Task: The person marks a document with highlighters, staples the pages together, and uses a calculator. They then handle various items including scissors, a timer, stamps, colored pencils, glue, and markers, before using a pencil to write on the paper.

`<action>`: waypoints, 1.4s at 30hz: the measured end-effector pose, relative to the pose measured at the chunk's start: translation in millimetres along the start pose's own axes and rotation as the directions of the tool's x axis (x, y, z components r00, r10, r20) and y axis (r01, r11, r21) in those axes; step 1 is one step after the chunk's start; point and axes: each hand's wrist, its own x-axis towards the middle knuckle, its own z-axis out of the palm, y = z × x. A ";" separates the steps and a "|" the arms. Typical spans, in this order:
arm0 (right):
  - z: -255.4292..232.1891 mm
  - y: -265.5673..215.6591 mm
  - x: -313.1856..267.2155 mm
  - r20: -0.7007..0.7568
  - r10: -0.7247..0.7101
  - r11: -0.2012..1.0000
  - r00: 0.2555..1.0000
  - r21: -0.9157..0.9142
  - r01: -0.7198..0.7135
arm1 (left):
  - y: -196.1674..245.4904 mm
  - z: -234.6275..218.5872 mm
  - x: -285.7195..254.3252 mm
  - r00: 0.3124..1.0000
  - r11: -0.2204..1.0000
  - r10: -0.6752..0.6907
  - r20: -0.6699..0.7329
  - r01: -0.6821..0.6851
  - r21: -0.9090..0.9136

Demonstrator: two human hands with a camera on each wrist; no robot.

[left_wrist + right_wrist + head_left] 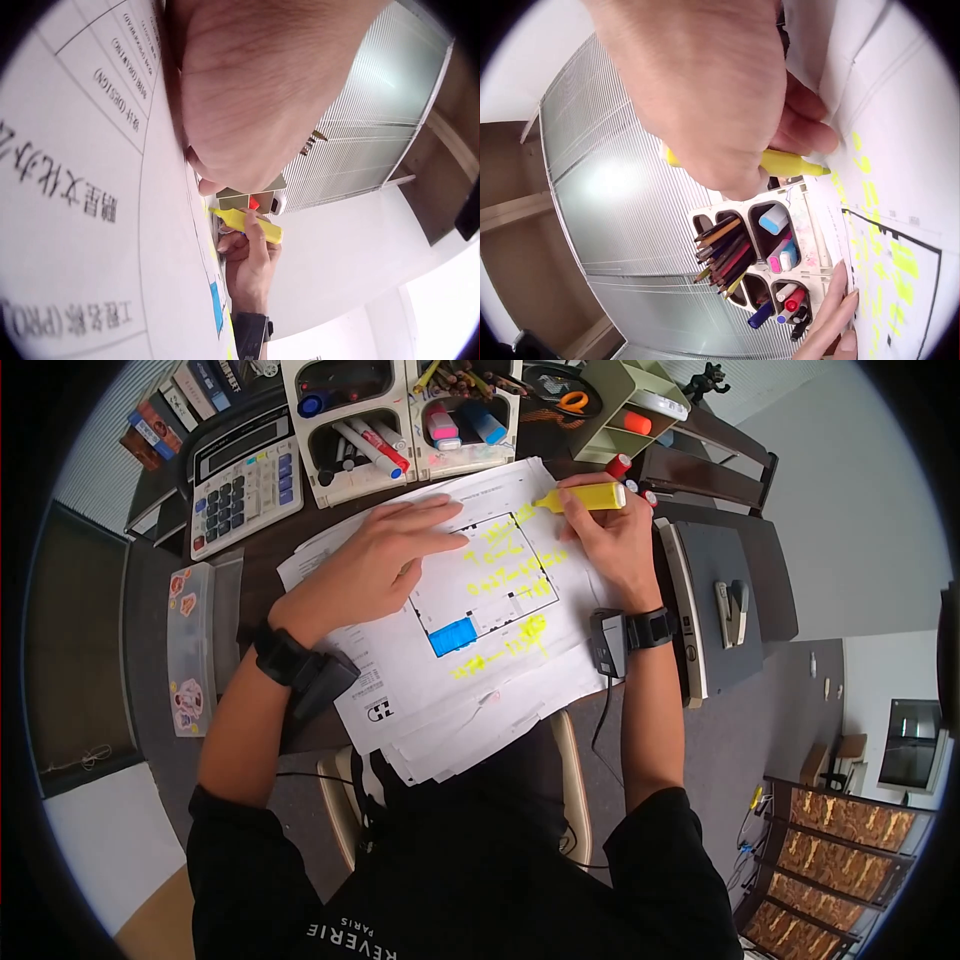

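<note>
My right hand (618,550) pinches a yellow highlighter (600,496) between thumb and fingers. In the right wrist view its tip (822,170) is right at the paper, beside yellow strokes. A stack of printed sheets (400,710) lies under both hands. The top sheet carries a floor plan outline with a blue-filled block (453,637) and yellow handwriting (500,582) inside and below it. My left hand (370,560) rests on the sheet's left part, fingers extended toward the plan. In the left wrist view, its palm side presses close to printed text.
A desk organizer (400,490) with markers and pencils stands behind the paper. To the left are a calculator (245,495) and a clear sticker-covered case (190,650). A dark folder (715,630) bearing a stapler (733,613) lies to the right. Red-capped items (620,466) sit near the right hand.
</note>
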 end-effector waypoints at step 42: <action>-0.2 -1.8 0.8 -0.070 -0.010 0.997 0.998 -0.073 0.005 | -0.5 1.0 -0.6 1.000 1.000 -0.004 0.004 0.004 0.013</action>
